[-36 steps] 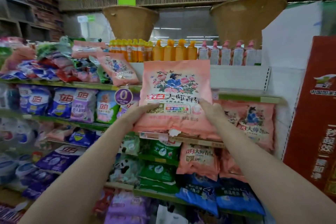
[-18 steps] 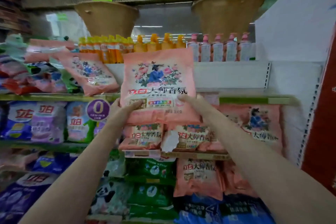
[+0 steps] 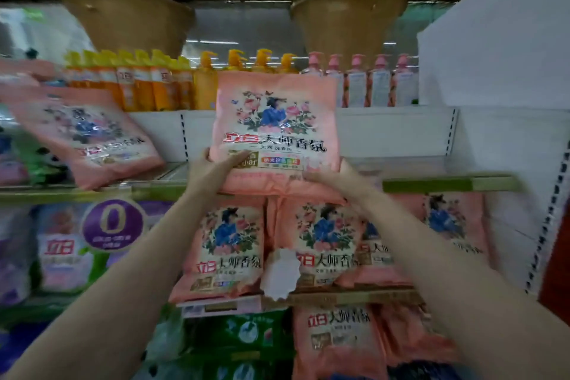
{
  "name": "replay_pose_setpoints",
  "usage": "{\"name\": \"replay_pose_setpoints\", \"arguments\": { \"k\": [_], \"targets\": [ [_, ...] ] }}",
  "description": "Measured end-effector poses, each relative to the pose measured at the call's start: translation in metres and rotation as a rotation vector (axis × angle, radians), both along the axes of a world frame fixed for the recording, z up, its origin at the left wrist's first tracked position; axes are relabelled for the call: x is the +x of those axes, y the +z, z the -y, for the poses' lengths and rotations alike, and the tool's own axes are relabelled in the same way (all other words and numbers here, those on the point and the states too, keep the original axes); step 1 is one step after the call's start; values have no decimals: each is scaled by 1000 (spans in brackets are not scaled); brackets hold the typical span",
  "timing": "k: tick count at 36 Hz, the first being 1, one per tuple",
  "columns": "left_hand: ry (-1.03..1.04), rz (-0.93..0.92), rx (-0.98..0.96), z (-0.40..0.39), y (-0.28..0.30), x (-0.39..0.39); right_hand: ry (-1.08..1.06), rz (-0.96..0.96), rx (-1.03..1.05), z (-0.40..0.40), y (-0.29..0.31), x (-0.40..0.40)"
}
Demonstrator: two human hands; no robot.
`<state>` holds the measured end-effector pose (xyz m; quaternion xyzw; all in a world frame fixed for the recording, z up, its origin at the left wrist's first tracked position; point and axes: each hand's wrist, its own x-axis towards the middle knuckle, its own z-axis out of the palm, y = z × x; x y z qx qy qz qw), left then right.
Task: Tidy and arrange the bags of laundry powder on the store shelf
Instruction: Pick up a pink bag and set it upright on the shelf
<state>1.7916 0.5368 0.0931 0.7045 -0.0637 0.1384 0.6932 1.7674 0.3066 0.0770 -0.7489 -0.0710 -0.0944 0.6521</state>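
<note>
A pink laundry powder bag (image 3: pixel 276 129) with a floral picture stands upright at the front edge of the upper shelf (image 3: pixel 447 183). My left hand (image 3: pixel 211 168) grips its lower left corner, thumb across the front. My right hand (image 3: pixel 333 176) holds its lower right corner. Another pink bag (image 3: pixel 89 139) leans tilted on the same shelf to the left. Several matching pink bags (image 3: pixel 225 250) stand on the shelf below.
Orange pump bottles (image 3: pixel 160 83) and pink pump bottles (image 3: pixel 370 83) line the ledge behind. Two woven baskets (image 3: pixel 348 21) hang above. Purple bags (image 3: pixel 61 250) and a round "0" sign (image 3: pixel 112 224) sit lower left. Green bags (image 3: pixel 243 336) lie below. A white panel (image 3: pixel 499 40) rises at right.
Both hands have lifted the pink bag from in front of the lower shelf up to the upper shelf's edge. The view has moved closer and upward.
</note>
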Motion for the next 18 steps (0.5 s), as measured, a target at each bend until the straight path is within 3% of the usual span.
{"name": "replay_pose_setpoints", "arguments": {
  "k": [7, 18],
  "targets": [
    [-142, -25, 100, 36, 12, 38, -271, 31, -76, 39, 5, 27],
    [-581, -52, 245, 126, 29, 86, -415, 12, 24, 141, 2, 56]
  ]
}}
